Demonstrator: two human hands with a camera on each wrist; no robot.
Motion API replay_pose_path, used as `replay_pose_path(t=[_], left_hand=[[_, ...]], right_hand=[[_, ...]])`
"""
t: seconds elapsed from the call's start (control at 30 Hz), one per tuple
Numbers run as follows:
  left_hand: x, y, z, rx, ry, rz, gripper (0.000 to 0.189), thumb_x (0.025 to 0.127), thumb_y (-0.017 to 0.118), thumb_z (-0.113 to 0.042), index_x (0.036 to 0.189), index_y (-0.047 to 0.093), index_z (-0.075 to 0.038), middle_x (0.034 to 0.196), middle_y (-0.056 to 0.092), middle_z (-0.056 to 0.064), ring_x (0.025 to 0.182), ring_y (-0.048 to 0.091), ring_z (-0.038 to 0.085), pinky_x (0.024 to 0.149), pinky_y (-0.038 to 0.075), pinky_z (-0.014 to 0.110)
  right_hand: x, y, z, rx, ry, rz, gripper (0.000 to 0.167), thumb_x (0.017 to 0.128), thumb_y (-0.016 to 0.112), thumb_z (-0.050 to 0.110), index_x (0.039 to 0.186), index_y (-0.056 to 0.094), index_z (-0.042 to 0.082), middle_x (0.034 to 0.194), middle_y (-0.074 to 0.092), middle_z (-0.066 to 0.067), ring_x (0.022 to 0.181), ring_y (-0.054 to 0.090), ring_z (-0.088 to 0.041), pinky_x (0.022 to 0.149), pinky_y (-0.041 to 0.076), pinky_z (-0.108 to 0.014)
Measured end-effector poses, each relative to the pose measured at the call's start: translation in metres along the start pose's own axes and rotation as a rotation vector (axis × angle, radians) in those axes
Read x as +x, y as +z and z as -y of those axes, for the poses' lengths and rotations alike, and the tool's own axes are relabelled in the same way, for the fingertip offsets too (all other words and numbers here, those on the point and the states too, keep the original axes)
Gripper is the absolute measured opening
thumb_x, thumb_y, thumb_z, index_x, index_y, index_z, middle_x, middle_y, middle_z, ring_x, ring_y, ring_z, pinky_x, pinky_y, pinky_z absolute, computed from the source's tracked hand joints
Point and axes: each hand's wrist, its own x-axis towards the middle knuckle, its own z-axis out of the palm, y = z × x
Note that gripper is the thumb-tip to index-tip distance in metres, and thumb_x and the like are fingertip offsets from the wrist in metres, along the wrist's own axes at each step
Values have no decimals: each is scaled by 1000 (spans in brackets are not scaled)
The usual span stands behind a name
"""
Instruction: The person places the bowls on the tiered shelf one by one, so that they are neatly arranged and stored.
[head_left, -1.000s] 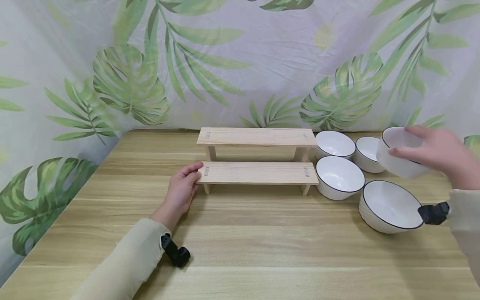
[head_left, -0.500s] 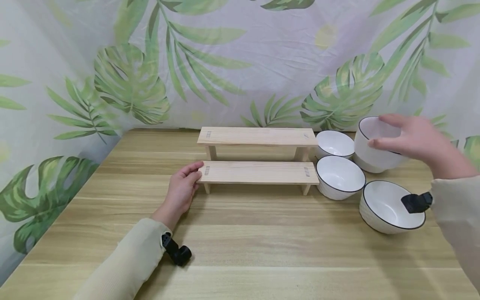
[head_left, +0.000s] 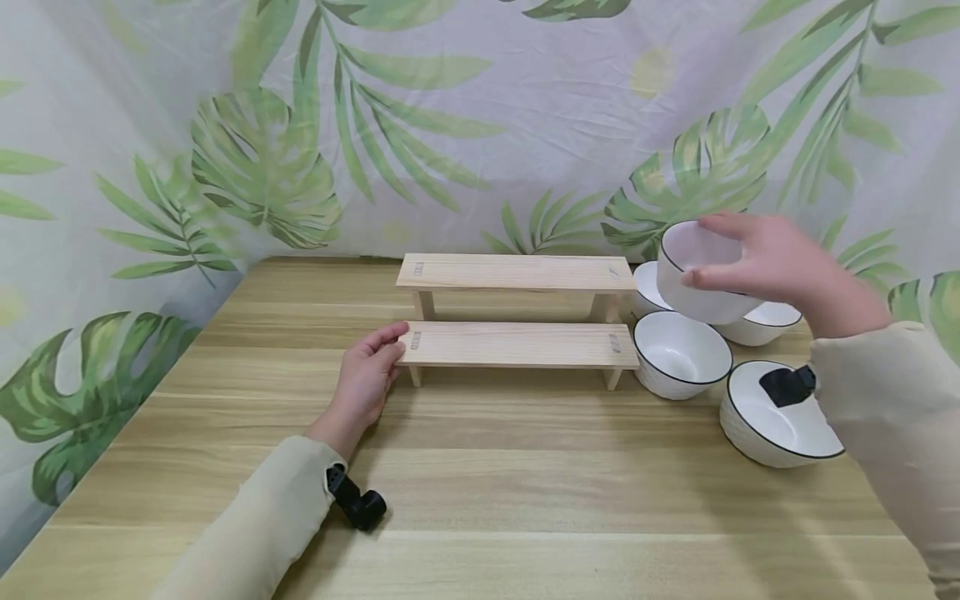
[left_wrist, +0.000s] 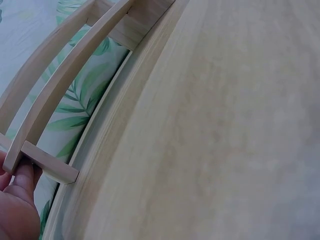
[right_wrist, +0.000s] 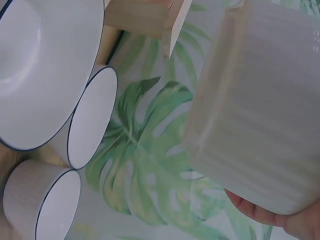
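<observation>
In the head view, the table [head_left: 480,492] bore a wooden stand [head_left: 517,345], whose long axis ran left to right. Four white bowls [head_left: 681,348] stood to the right of this stand. The held bowl [head_left: 708,302] was in the air near the stand's right end, so the stand lay leftward from it. The right hand [head_left: 780,258], nearer to these bowls, gripped it near the rim; the left hand [head_left: 363,375] pinched the stand's lower left end. No writing could be read.
</observation>
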Motion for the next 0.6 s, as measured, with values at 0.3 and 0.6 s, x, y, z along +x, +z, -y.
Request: replay_pose_path(t=[0.3,0.6], left_hand=[[0,-1,1,2,1,4,40,93,44,0,133,45,2,112,47,0,88,51,3,70,44,13],[-1,0,1,7,5,-1,39,93,44,-1,132,45,2,113,47,1,89,51,4,71,45,13]], right_hand=[[9,4,30,-9,-113,-35,80,74,67,42,137,42,1,140,40,-22,126,37,-42,94,35,-55],[24,10,58,-6,-178,-1,80,73,67,41,138,42,2,142,40,-17,130,35,-38,98,34,-51]])
